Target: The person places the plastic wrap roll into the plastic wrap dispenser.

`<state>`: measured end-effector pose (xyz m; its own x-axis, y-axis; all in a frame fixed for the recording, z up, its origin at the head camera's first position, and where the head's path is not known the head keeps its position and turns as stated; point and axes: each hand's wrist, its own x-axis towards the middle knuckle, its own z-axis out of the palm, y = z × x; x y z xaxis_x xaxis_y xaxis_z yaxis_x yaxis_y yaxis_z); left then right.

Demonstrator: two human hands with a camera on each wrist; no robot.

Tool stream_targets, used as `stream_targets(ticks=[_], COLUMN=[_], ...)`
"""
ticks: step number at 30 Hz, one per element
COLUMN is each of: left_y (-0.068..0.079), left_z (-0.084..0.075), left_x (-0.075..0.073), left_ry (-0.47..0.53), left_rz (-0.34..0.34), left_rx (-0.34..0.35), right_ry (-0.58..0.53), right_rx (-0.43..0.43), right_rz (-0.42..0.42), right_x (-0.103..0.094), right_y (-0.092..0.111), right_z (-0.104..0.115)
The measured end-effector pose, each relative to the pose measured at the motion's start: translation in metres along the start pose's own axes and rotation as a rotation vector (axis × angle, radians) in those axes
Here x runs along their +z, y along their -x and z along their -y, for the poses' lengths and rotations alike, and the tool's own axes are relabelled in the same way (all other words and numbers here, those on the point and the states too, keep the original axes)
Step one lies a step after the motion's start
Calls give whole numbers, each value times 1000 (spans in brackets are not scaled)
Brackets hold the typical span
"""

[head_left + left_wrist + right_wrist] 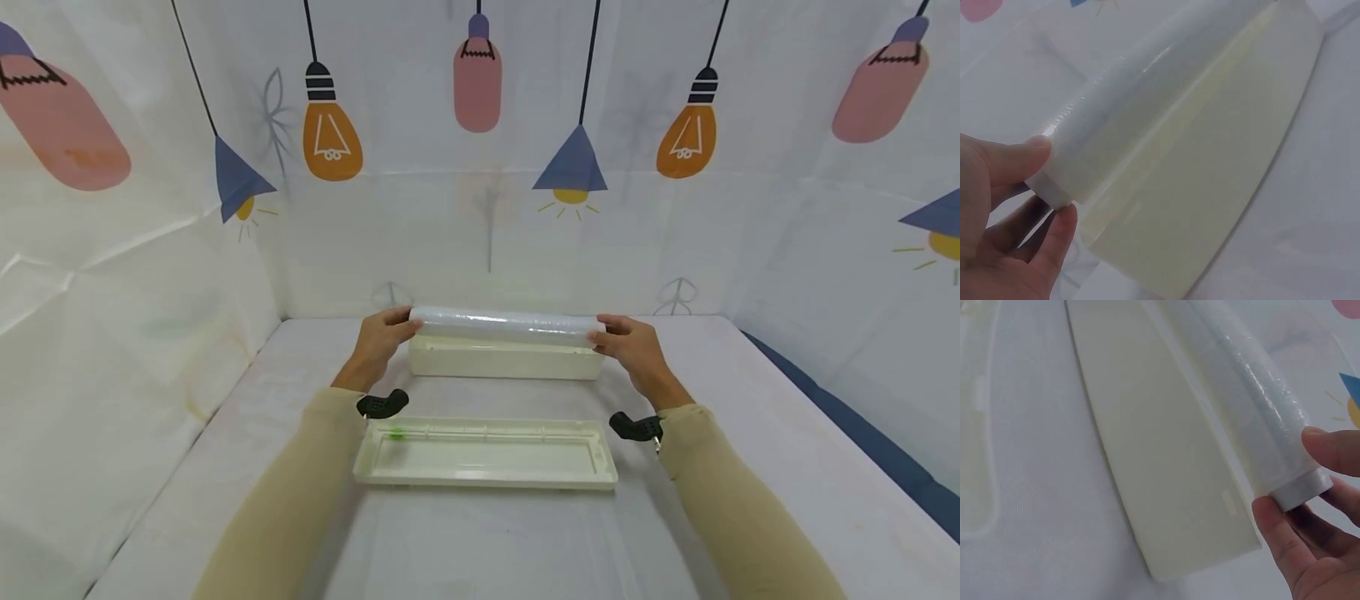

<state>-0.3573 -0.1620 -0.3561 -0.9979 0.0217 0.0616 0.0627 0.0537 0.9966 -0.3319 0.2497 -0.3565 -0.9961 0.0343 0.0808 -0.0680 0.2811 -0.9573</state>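
Observation:
A shiny roll of cling film (506,325) lies level between both hands, close over a long cream box (506,361). My left hand (377,346) grips its left end, thumb on top and fingers below in the left wrist view. At the opposite end, my right hand (637,354) holds the roll (1260,400) by its tip, where the grey core edge shows. The open top of the box runs just under the roll, and its inside is mostly hidden. Nearer me, a cream lid (487,477) rests on the table with its hollow side up.
A white-covered table (480,550) carries the box and lid. White sheets printed with lamps (570,162) and bulbs form walls behind and at both sides. Black straps (382,405) sit at my wrists. A dark blue strip (862,433) runs along the right side.

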Motion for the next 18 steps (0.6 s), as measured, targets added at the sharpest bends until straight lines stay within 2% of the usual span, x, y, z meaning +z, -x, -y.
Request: stream_targets(ticks=[8, 15, 18], left_y=[-2, -6, -6], left_z=[3, 13, 18], left_x=[1, 5, 7], left_ry=[-145, -139, -150], left_rz=[-33, -32, -51], left_rx=[-7, 28, 34], right_ry=[0, 17, 12], right_rx=[-4, 12, 12], right_rz=[-15, -23, -25], right_x=[2, 2, 4], right_y=[-5, -8, -8], right_z=[-2, -1, -1])
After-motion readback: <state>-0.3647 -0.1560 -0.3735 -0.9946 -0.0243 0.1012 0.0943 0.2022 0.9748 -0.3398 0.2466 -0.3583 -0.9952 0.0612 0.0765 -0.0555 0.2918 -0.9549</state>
